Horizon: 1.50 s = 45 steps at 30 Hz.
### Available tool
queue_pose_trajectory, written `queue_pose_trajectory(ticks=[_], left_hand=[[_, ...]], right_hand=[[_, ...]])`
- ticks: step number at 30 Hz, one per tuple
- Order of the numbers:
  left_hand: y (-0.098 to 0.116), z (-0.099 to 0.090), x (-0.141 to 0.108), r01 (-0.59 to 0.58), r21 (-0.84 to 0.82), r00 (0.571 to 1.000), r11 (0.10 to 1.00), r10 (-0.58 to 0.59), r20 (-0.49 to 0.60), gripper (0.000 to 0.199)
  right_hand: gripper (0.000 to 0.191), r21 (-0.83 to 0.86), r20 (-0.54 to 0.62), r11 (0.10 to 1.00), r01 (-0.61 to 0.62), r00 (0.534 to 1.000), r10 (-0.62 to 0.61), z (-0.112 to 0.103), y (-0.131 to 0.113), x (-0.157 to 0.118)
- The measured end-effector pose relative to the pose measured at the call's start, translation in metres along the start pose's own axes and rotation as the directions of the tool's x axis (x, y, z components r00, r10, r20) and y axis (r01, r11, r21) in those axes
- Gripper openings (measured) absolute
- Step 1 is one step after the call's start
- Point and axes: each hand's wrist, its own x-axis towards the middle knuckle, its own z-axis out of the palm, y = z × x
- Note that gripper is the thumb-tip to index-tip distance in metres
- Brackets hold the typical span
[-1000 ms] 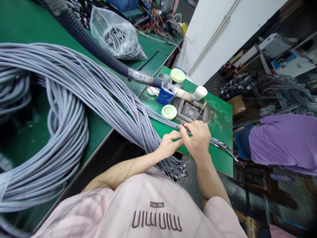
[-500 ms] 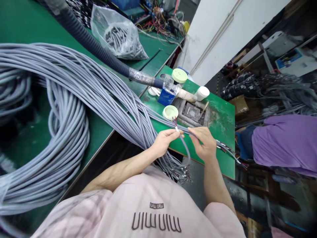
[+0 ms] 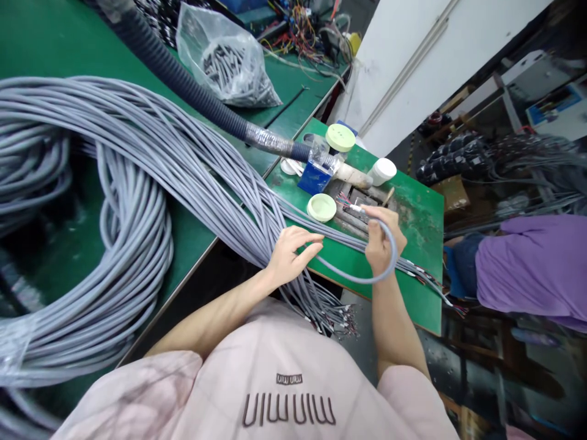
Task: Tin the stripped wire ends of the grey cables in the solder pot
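My right hand (image 3: 384, 237) grips a grey cable (image 3: 355, 278) near its stripped end. Thin coloured wires (image 3: 343, 200) stick out of that end to the left, over a dark metal tray-like block (image 3: 351, 221) on the green board. From the hand the cable bends down in a loop and runs back left. My left hand (image 3: 296, 252) is held over the large bundle of grey cables (image 3: 220, 201), thumb and fingers apart, nothing in it. Right of the left hand, several grey cables lie across the board under my right hand. A pale green shallow dish (image 3: 321, 208) stands left of the wires.
A ribbed hose (image 3: 183, 79) crosses the bench to a blue block (image 3: 314, 176). Beside it stand a white cup (image 3: 382, 171) and a pale green lid (image 3: 340, 137). A plastic bag (image 3: 229, 61) lies behind. A person in a purple top (image 3: 532, 269) is at the right.
The stripped cable end has passed from my left hand to my right, moving right over the dark block. My left hand has let go and opened, shifting slightly left.
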Motion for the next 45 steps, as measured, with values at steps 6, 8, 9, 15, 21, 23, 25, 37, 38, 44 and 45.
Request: queue_pose_trajectory(ticks=[6, 8, 9, 15, 21, 23, 25, 37, 38, 44, 45], left_hand=[[-0.03, -0.001, -0.008, -0.221, 0.334, 0.974, 0.916, 0.223, 0.031, 0.021], [-0.034, 0.001, -0.01, -0.264, 0.355, 0.963, 0.897, 0.266, 0.043, 0.019], [-0.035, 0.002, -0.01, -0.282, 0.36, 0.957, 0.89, 0.288, 0.037, 0.019], [-0.037, 0.001, -0.012, -0.314, 0.339, 0.945, 0.887, 0.326, 0.024, 0.02], [-0.039, 0.001, -0.012, -0.327, 0.365, 0.941, 0.872, 0.336, 0.041, 0.021], [-0.039, 0.001, -0.012, -0.315, 0.369, 0.946, 0.874, 0.32, 0.05, 0.021], [-0.039, 0.001, -0.012, -0.3, 0.377, 0.952, 0.876, 0.3, 0.062, 0.021], [-0.04, 0.001, -0.013, -0.311, 0.381, 0.948, 0.871, 0.311, 0.063, 0.022], [-0.04, 0.001, -0.013, -0.307, 0.39, 0.95, 0.868, 0.305, 0.069, 0.022], [-0.037, 0.001, -0.011, -0.319, 0.42, 0.947, 0.85, 0.307, 0.097, 0.026], [-0.036, 0.001, -0.011, -0.32, 0.423, 0.946, 0.848, 0.305, 0.106, 0.027]], right_hand=[[0.027, -0.045, 0.049, 0.994, -0.095, 0.994, 0.097, 0.024, 0.017, 0.026], [0.027, -0.06, 0.075, 0.992, -0.113, 0.99, 0.118, 0.032, 0.021, 0.032], [0.027, -0.063, 0.089, 0.991, -0.12, 0.988, 0.126, 0.035, 0.022, 0.034], [0.026, -0.037, 0.189, 0.995, -0.089, 0.977, 0.094, 0.049, 0.029, 0.045], [0.026, -0.059, 0.254, 0.997, -0.043, 0.965, 0.056, 0.059, 0.038, 0.05], [0.026, -0.065, 0.268, 0.997, -0.045, 0.962, 0.061, 0.061, 0.041, 0.05], [0.026, -0.058, 0.28, 0.997, -0.049, 0.958, 0.063, 0.063, 0.043, 0.05], [0.026, -0.116, 0.138, 0.99, -0.083, 0.985, 0.099, 0.04, 0.038, 0.05], [0.026, -0.141, 0.103, 0.987, -0.082, 0.99, 0.097, 0.033, 0.04, 0.05], [0.027, -0.245, -0.045, 0.96, -0.137, 0.99, 0.13, 0.005, 0.074, 0.044], [0.027, -0.25, -0.059, 0.955, -0.16, 0.987, 0.15, 0.003, 0.081, 0.043]])
